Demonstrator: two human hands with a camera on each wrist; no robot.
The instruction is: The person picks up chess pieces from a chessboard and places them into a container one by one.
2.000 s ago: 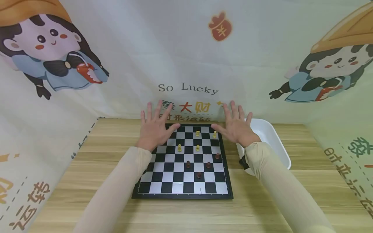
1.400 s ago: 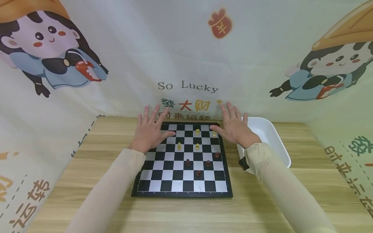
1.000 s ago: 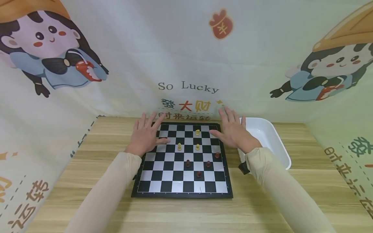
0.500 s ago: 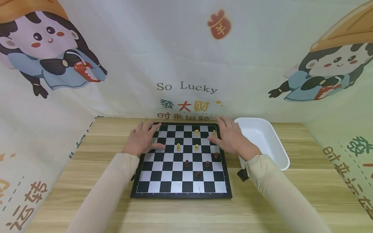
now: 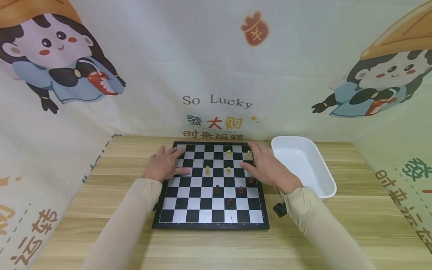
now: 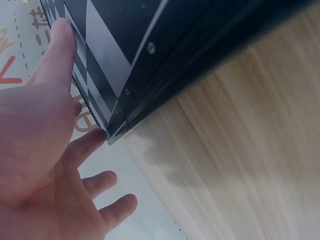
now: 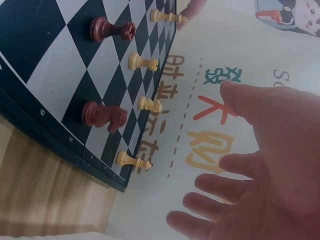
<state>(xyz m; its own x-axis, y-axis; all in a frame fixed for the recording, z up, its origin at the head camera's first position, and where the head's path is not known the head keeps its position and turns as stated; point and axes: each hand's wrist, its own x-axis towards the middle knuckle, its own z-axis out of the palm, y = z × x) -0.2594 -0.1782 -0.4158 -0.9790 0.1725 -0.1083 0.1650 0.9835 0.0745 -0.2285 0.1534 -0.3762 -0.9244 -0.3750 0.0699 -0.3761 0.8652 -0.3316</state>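
Observation:
A black-framed chessboard (image 5: 192, 204) lies on the wooden table with several pale yellow and dark red chess pieces standing on it. My left hand (image 5: 162, 165) is at its far left corner, thumb over the squares; in the left wrist view the index fingertip (image 6: 97, 136) meets the corner and the other fingers extend loosely. At the right edge my right hand (image 5: 268, 167) has its fingers extended and holds nothing. Near it stand a red knight (image 7: 105, 115), a red rook (image 7: 112, 30), a cream rook (image 7: 142, 62) and a cream knight (image 7: 150, 104).
A white plastic tray (image 5: 329, 170) stands right of the board, partly behind my right hand. A small black object (image 5: 280, 209) shows beside my right cuff. Printed cloth (image 5: 216, 67) hangs as a wall behind the table and along both sides.
Both hands have come down from in front of the back cloth toward me. The left has shifted left to the board's corner; the right has come to its right edge. The pieces stay put.

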